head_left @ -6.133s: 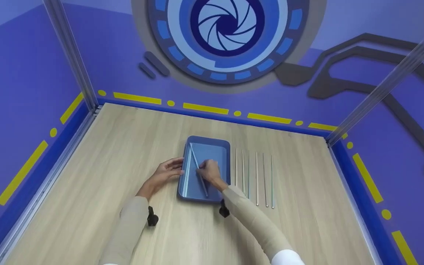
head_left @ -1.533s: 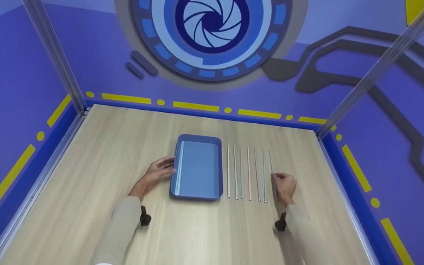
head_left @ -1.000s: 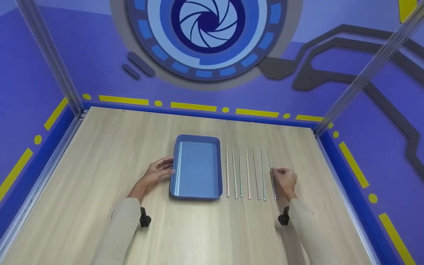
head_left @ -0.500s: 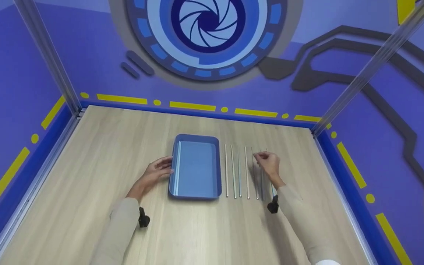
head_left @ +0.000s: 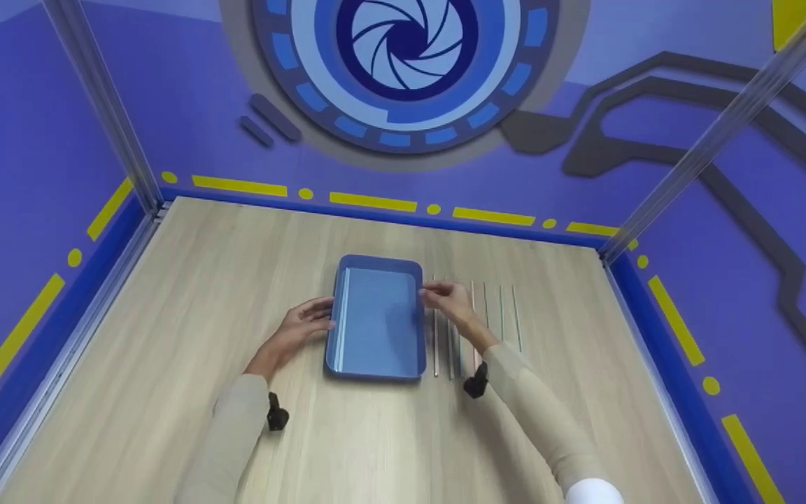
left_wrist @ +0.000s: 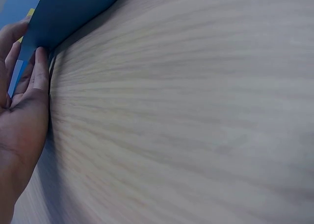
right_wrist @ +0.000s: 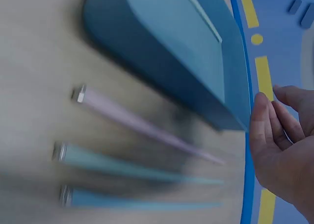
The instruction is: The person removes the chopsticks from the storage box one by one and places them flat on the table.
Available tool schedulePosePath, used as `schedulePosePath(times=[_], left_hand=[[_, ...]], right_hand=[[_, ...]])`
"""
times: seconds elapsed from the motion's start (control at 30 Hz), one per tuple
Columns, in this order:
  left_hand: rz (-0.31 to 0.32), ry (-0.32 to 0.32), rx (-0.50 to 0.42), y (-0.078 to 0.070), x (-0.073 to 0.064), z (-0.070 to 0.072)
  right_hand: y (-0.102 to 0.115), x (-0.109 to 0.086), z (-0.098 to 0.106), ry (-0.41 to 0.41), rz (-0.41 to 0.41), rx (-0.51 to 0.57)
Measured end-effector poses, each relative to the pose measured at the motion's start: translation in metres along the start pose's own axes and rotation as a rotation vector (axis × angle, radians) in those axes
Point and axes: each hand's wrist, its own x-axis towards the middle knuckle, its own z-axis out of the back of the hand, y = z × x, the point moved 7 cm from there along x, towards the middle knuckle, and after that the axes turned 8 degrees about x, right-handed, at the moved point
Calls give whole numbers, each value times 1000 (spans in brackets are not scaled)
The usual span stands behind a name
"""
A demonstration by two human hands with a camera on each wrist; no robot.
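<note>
A blue rectangular tray [head_left: 375, 322] lies on the wooden table, a pale line running along its inner left side. My left hand [head_left: 296, 329] rests its fingers and thumb against the tray's left wall; the left wrist view also has this hand [left_wrist: 24, 116] at the wall. Right at the tray's right rim is my right hand [head_left: 450, 301], fingers loosely bent and nothing between them. Below its wrist, several thin chopsticks lie in a row, among them a pink chopstick [right_wrist: 142, 127], a pale green chopstick [right_wrist: 122, 165] and a blue chopstick [right_wrist: 137, 203] with metal ends. The right forearm partly covers the row.
Purple-blue panels with yellow dashes [head_left: 373, 202] stand behind and beside the wooden table [head_left: 249, 245]. Metal posts [head_left: 99, 105] rise at the back corners. A black wrist camera [head_left: 276, 413] hangs under the left sleeve, another black wrist camera [head_left: 476, 383] under the right.
Earlier my right hand held a chopstick over the tray, then set one at the row's right end. It let go and has moved left to the tray's right rim. The left hand stays.
</note>
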Motion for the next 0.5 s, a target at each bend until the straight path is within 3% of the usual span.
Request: schedulePosePath(times=[0.23,0.5], left_hand=[[12,12,-6,2,-3,2],[-15,24,-18,-1,0,0]], right_hand=[[-9,5,-58,194,-74,49],[-25,4,-106,241,-186,-17]])
